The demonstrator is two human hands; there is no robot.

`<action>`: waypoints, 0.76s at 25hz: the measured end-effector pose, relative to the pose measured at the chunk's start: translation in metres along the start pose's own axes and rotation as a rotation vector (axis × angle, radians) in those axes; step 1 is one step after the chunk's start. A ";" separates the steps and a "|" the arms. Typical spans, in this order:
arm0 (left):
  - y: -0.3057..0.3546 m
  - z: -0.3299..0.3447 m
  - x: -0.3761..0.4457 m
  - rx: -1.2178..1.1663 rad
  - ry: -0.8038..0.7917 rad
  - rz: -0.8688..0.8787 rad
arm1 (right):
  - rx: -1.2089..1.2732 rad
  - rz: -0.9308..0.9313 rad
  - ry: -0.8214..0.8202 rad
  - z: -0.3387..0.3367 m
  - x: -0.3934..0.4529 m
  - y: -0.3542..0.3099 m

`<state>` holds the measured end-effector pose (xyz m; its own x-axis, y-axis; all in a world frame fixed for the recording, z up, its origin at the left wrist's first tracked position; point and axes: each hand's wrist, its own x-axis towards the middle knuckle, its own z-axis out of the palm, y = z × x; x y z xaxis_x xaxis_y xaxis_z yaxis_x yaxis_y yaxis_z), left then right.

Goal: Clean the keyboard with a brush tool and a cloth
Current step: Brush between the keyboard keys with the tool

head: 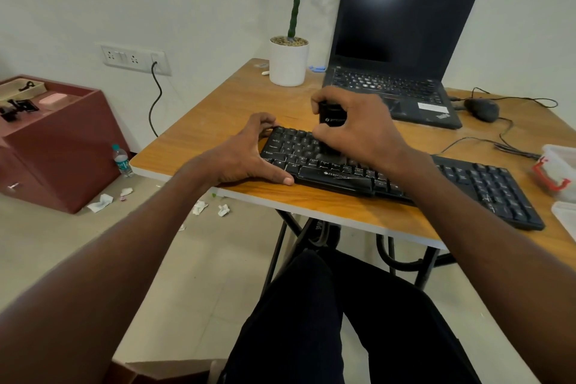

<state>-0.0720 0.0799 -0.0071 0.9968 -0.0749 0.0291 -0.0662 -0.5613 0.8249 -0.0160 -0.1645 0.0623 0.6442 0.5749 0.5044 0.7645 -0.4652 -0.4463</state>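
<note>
A black keyboard (467, 181) lies slantwise on the wooden table (218, 121), near its front edge. My left hand (246, 153) grips the keyboard's left end, thumb along the front edge and fingers curled over the top corner. My right hand (361, 128) holds a black brush tool (332, 117) upright, its lower end down on the keys in the left half of the keyboard. The bristles are hidden by my fingers. No cloth is in view.
An open black laptop (399, 50) stands behind the keyboard, with a white plant pot (288, 62) to its left and a black mouse (481, 109) with cables to its right. Clear plastic containers (561, 171) sit at the right edge. Crumpled paper (101, 203) litters the floor.
</note>
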 end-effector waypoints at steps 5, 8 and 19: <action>-0.001 -0.001 0.000 0.002 -0.014 0.004 | 0.102 0.072 0.052 0.002 -0.003 0.002; -0.001 -0.001 0.000 -0.001 -0.012 0.005 | -0.039 0.204 0.119 -0.004 0.001 0.008; 0.002 -0.001 -0.002 0.029 -0.011 0.001 | -0.106 -0.022 0.030 -0.004 -0.005 -0.006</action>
<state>-0.0738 0.0796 -0.0045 0.9961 -0.0847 0.0237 -0.0690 -0.5852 0.8079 -0.0239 -0.1668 0.0657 0.6261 0.5662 0.5360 0.7757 -0.5216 -0.3551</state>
